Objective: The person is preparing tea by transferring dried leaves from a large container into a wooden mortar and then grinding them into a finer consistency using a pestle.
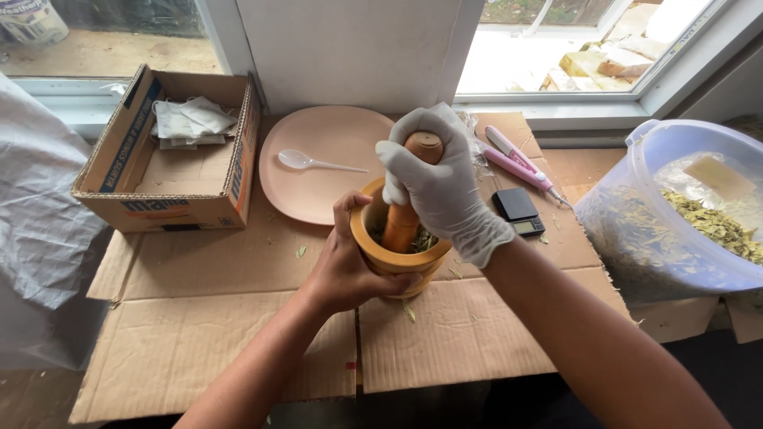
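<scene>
The white-gloved right hand (441,187) grips an orange wooden pestle (409,199) standing nearly upright, tip apparently among green leaves, in a yellow wooden mortar (397,258) at desk centre, the bare left hand (346,266) cupping its near wall.

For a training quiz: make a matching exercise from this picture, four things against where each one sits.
Things:
1. white plastic spoon
2. wooden pestle
3. small black scale
4. folded white bags

Places:
A. in the open cardboard box
B. on the pink plate
C. standing in the wooden mortar, gripped by the gloved right hand
D. on the flat cardboard, right of the mortar

The bare left hand cups the mortar's side.

Pairs: 1-B, 2-C, 3-D, 4-A
</scene>
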